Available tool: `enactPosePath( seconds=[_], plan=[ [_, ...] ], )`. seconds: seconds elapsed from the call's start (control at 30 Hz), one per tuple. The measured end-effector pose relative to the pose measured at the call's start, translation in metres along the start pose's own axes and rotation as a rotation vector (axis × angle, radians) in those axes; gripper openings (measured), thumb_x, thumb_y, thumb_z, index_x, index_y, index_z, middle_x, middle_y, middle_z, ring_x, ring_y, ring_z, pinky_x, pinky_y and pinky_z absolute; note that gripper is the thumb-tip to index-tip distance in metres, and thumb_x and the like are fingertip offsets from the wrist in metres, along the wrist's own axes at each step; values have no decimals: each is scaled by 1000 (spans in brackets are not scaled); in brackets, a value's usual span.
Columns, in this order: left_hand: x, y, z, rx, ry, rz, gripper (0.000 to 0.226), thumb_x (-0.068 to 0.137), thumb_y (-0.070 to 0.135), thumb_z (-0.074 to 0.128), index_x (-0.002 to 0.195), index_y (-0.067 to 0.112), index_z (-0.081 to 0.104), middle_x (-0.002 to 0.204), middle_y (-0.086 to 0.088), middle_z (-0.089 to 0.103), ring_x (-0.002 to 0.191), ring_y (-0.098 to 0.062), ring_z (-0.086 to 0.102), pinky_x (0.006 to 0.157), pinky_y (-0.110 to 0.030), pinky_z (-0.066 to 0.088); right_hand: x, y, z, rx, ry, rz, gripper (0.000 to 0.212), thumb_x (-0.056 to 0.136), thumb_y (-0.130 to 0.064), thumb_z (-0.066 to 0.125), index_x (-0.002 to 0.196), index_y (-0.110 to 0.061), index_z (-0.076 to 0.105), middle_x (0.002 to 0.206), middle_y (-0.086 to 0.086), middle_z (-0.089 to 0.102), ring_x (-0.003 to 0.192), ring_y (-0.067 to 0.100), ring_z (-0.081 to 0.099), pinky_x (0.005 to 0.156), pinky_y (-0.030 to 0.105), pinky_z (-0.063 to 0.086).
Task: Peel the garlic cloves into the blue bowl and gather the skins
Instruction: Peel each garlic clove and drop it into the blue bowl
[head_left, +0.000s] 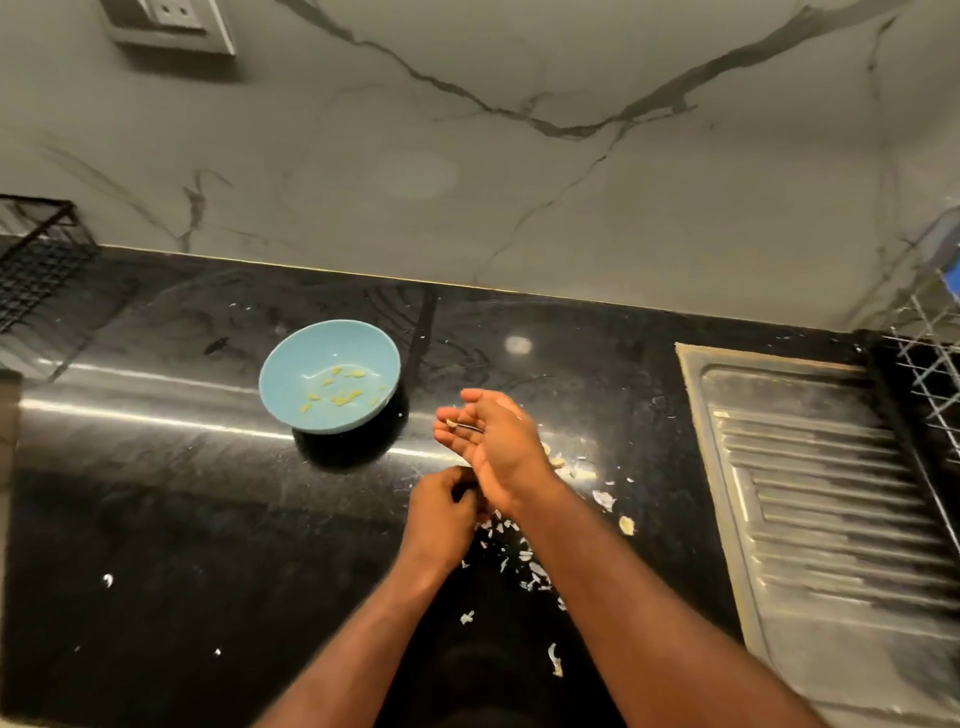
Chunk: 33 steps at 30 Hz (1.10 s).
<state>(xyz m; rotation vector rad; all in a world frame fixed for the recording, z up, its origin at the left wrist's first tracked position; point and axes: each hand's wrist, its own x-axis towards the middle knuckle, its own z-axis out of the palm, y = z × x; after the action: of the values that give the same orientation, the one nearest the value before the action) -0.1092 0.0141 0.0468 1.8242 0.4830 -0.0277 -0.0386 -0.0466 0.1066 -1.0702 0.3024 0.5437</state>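
The blue bowl (289, 375) sits on the black counter (156, 519), off to the left of the right hand (496, 439) and a little beyond it, not touching it. A few peeled yellowish garlic pieces (344, 397) lie in its bottom. The right hand is spread flat with straight fingers, palm turned toward the bowl, and a small pale bit (453, 424) rests on the fingers; I cannot make out what it is. The left hand (441, 512) is just nearer than the right one, close against its wrist, with fingers curled under; whether it grips anything I cannot tell. Papery white skins (524, 553) are scattered on the counter under and to the right of both wrists, and one unpeeled clove (627, 525) lies further right. Beyond that comes a steel draining board (831, 493). Far to the left of the hands stands a black wire basket (36, 260).
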Motion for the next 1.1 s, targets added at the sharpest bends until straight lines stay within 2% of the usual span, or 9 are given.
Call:
enactPosePath(
  seconds=[0.2, 0.3, 0.4, 0.53, 0.7, 0.8, 0.87, 0.97, 1.1],
  plan=[
    [-6, -9, -8, -93, 66, -87, 38, 87, -8, 59, 57, 14, 56, 43, 10, 55, 40, 3, 47, 46, -10, 36, 37, 13, 75, -249, -222, 3, 31, 100, 0, 37, 125, -17, 47, 118, 18, 61, 111, 27, 61, 96, 35, 51],
    [-4, -14, -7, -138, 41, -107, 33, 89, -8, 57, 62, 11, 60, 47, 6, 58, 44, 1, 51, 49, -12, 39, 45, 14, 74, -270, -191, -47, 34, 99, -1, 46, 128, -20, 50, 128, 15, 58, 112, 22, 61, 89, 28, 50],
    [2, -21, -7, -182, 32, -97, 17, 92, -2, 61, 80, 6, 70, 64, -9, 69, 58, -14, 64, 59, -23, 51, 35, 7, 49, -198, -113, -124, 22, 96, 2, 49, 110, -12, 57, 112, 21, 66, 97, 25, 64, 88, 35, 52],
    [1, -21, -5, -192, 17, -111, 15, 96, 5, 59, 87, 3, 71, 70, -10, 68, 61, -14, 61, 60, -21, 52, 4, 4, -20, -341, 28, -265, 20, 90, 4, 51, 74, -2, 61, 61, 10, 57, 59, 21, 54, 61, 35, 47],
    [-7, 0, 6, -257, -96, -118, 17, 98, 5, 56, 94, 7, 72, 82, -10, 73, 71, -17, 68, 69, -24, 56, -30, 25, -91, -967, 10, -501, 11, 89, -19, 64, 91, -17, 75, 89, -9, 70, 83, 3, 64, 72, 17, 50],
    [-9, 22, 9, -451, -211, -181, 16, 95, -5, 55, 103, -2, 68, 90, -18, 74, 81, -21, 73, 70, -24, 59, -36, 31, -112, -1102, -39, -555, 19, 90, -10, 68, 103, -21, 76, 106, -14, 69, 99, 0, 64, 83, 12, 49],
    [-12, 30, 5, -514, -230, -234, 19, 91, -10, 58, 108, -3, 64, 92, -24, 72, 78, -24, 72, 67, -26, 61, -40, 25, -122, -1163, 32, -566, 20, 91, -10, 67, 105, -22, 76, 100, -12, 73, 92, -1, 66, 82, 16, 52],
    [-9, 27, -4, -308, -211, -223, 23, 84, -9, 68, 105, -2, 63, 82, -20, 73, 68, -21, 71, 57, -25, 57, -44, 16, -131, -1195, 163, -596, 18, 90, -13, 69, 104, -21, 77, 95, -9, 75, 84, 3, 67, 78, 22, 54],
    [-1, 11, -12, 19, -123, -143, 18, 75, -4, 79, 88, 2, 68, 70, -6, 65, 62, -15, 62, 60, -27, 53, -49, 9, -131, -1156, 267, -566, 13, 89, -17, 70, 97, -23, 78, 83, -11, 74, 70, 1, 64, 65, 17, 49]
  ],
)
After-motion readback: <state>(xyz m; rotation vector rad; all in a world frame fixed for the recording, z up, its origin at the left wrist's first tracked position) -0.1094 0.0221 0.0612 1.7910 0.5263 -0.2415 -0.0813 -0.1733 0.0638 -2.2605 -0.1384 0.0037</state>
